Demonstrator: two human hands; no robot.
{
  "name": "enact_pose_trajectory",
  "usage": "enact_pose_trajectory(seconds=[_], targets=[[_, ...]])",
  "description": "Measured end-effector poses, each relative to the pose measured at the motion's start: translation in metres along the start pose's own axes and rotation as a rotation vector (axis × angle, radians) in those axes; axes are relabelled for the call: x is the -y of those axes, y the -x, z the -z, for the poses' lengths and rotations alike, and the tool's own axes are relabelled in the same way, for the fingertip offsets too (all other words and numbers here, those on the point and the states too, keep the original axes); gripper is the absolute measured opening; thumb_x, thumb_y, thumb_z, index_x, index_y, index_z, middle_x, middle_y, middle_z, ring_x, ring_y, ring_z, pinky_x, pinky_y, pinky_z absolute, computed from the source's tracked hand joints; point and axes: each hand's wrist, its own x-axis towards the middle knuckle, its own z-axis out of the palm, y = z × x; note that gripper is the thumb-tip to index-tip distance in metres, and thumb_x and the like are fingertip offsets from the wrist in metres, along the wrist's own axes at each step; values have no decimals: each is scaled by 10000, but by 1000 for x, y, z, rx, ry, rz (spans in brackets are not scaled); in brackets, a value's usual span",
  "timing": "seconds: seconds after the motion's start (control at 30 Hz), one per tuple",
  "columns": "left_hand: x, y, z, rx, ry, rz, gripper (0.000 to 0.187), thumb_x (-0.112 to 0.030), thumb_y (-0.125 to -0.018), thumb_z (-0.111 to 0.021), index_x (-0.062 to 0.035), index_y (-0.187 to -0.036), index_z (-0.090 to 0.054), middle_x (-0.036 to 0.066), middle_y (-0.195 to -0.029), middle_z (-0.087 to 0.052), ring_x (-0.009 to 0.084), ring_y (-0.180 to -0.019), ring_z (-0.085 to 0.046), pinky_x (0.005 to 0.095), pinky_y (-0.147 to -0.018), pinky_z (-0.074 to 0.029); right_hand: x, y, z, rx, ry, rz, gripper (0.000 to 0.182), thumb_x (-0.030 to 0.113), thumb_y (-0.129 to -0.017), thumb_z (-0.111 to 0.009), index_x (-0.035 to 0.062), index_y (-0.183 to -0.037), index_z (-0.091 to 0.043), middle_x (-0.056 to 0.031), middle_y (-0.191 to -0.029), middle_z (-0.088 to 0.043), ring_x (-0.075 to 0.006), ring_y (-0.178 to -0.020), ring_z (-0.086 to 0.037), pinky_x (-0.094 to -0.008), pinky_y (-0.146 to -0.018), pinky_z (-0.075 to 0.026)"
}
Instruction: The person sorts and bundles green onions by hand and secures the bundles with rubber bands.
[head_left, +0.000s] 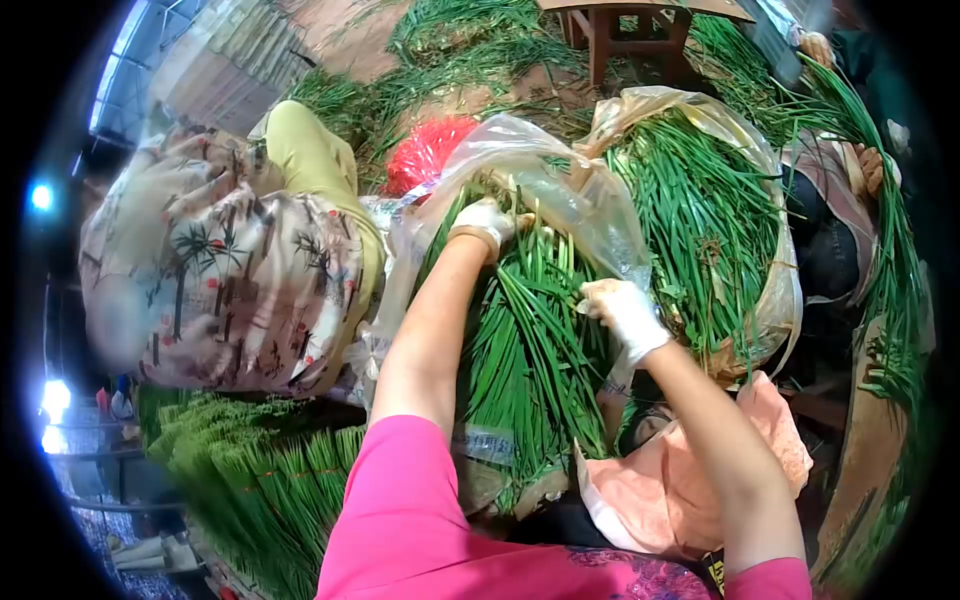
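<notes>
My left hand (485,222), in a white glove, is closed at the pale stem ends of a pile of green chives (530,340). The chives lie in a clear plastic bag (400,275) in front of me, with their leaves pointing towards my lap. At the pile's right edge is my right hand (622,308), also gloved in white. Its fingers are curled together, and I cannot make out what, if anything, is between them. A second clear bag (785,300), right of this hand, is filled with more chives (690,215).
Tied bundles of chives (270,480) stand at the lower left. A person in a patterned shirt (230,270) sits close on my left. Another person's hand (868,170) holds chives at the right. Red plastic strands (430,155) and a wooden table (640,20) lie beyond.
</notes>
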Motion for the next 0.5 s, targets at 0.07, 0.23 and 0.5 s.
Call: enact_pose_trajectory(seconds=[0.07, 0.23, 0.5], targets=[[-2, 1, -8, -23, 123, 63, 835, -605, -674, -675, 41, -1185, -535, 256, -1166, -565, 355, -1103, -546, 365, -935, -421, 26, -6, -22, -24, -340, -366, 554, 344, -773, -612, -16, -1188, -542, -205, -1196, -560, -328, -1093, -543, -329, -921, -421], [-4, 16, -30, 257, 867, 29, 516, -329, -707, -748, -1, -1075, -595, 98, -966, -650, 180, -822, -613, 297, -753, -481, 33, -25, -42, -96, -287, -613, 976, 473, -698, -685, -65, -1383, -244, -305, -1305, -428, -363, -1242, -421, -341, -1019, -337], [-30, 29, -63, -141, 321, -384, 790, -296, -649, -806, 11, -1279, -441, 130, -1046, -619, 215, -949, -586, 287, -875, -446, -20, -26, -47, -204, -795, -486, 486, 242, -702, -772, 11, -1087, -586, -78, -949, -647, -157, -812, -594, -274, -748, -477]])
